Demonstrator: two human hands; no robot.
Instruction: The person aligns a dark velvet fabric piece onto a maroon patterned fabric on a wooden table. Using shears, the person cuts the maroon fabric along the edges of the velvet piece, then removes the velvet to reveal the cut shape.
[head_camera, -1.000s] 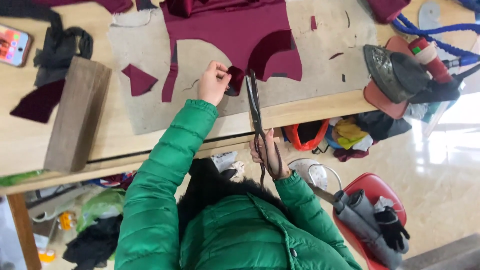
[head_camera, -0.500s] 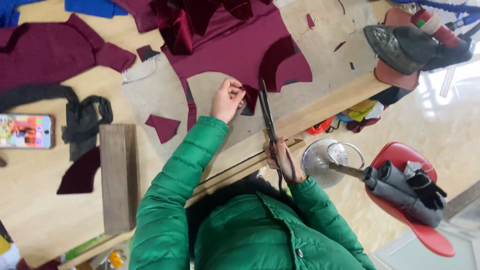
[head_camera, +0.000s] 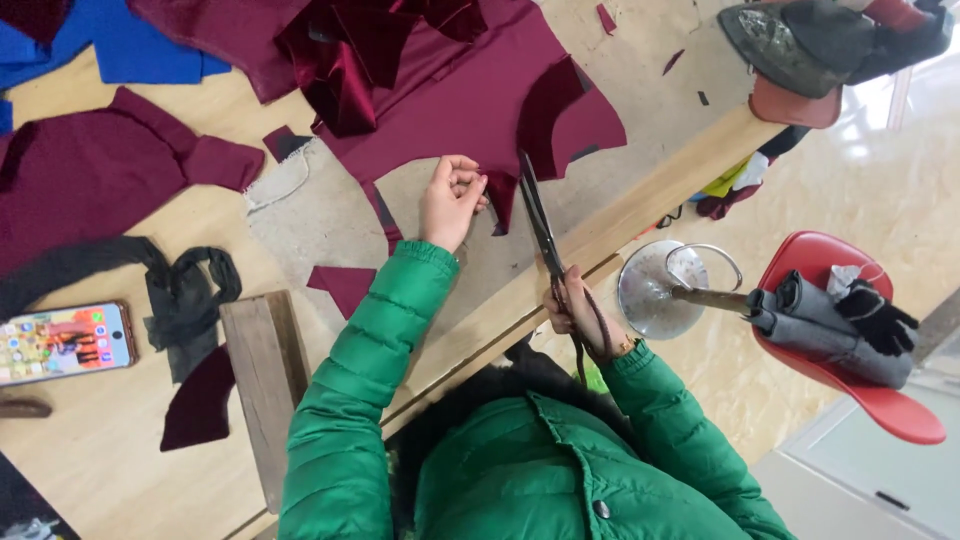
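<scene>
My left hand (head_camera: 452, 200) rests on the pale wooden worktop (head_camera: 90, 450), its fingers (head_camera: 466, 183) curled shut on the cut edge of the dark red velvet fabric piece (head_camera: 470, 95), which lies spread flat across the far middle of the worktop. My right hand (head_camera: 578, 312) hangs just off the near edge of the worktop, fingers closed through the handles of the long dark metal scissors (head_camera: 538, 222). The blades point away from me, close together, and their tips meet the fabric edge just to the right of my left hand. Both my arms are in green padded jacket sleeves (head_camera: 365, 370).

To the left, near my left sleeve, lies a small dark red fabric scrap (head_camera: 345, 285), and beside it a grey wooden block (head_camera: 262, 380). Further left sit a black strip of cloth (head_camera: 185, 290) and a smartphone with a lit screen (head_camera: 62, 342). A blue cloth (head_camera: 140, 45) lies at the far left. Off the worktop to the right stands a red plastic chair (head_camera: 860, 390).
</scene>
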